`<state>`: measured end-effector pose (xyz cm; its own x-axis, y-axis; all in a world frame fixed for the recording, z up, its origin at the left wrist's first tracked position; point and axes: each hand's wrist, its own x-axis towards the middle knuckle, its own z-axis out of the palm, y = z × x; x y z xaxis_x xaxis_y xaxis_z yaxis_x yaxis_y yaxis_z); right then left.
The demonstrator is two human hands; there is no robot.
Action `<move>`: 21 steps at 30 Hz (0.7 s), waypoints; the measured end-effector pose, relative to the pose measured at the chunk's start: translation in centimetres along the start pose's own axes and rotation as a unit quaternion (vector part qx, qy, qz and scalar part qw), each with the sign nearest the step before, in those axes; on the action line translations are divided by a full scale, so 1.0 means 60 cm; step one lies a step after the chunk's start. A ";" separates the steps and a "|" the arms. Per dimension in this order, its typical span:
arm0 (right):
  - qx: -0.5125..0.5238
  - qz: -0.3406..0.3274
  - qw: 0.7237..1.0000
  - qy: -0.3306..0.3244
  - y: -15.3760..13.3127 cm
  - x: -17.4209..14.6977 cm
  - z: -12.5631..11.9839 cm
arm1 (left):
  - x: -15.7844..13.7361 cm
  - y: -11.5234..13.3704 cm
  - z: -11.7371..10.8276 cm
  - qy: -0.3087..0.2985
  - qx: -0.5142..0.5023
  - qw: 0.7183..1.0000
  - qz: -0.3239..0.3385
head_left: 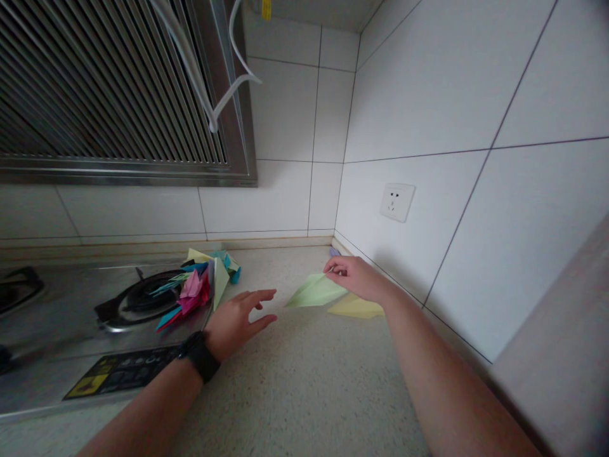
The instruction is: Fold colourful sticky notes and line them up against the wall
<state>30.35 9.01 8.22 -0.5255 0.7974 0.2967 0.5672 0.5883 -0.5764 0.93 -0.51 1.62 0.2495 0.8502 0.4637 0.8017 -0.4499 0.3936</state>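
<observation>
My right hand (358, 277) pinches the green paper (314, 292) at six o'clock. My left hand (236, 322) is empty and loose. Folded papers (191, 288) are already piled at eight o'clock; the yellow paper (358, 308), at five, seems left.

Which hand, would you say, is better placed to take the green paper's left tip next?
Probably the left hand: it is open and faces that tip, while the right hand pinches the green paper along its upper edge.
</observation>
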 end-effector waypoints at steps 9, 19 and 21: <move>-0.088 0.114 0.989 -0.043 0.043 -0.035 -0.078 | 0.003 0.002 0.005 -0.045 -0.009 0.999 -0.001; -0.258 0.212 0.936 -0.114 0.072 -0.041 -0.079 | 0.003 0.007 0.004 -0.076 -0.005 0.997 0.002; -0.276 0.217 0.928 -0.125 0.069 -0.042 -0.080 | 0.002 0.010 0.002 -0.085 -0.003 0.996 0.002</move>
<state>37.06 10.10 8.73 -0.2625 0.9600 -0.0975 0.9621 0.2527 -0.1026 1.48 -0.63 1.84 0.3416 0.8819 0.3248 0.7972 -0.4550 0.3968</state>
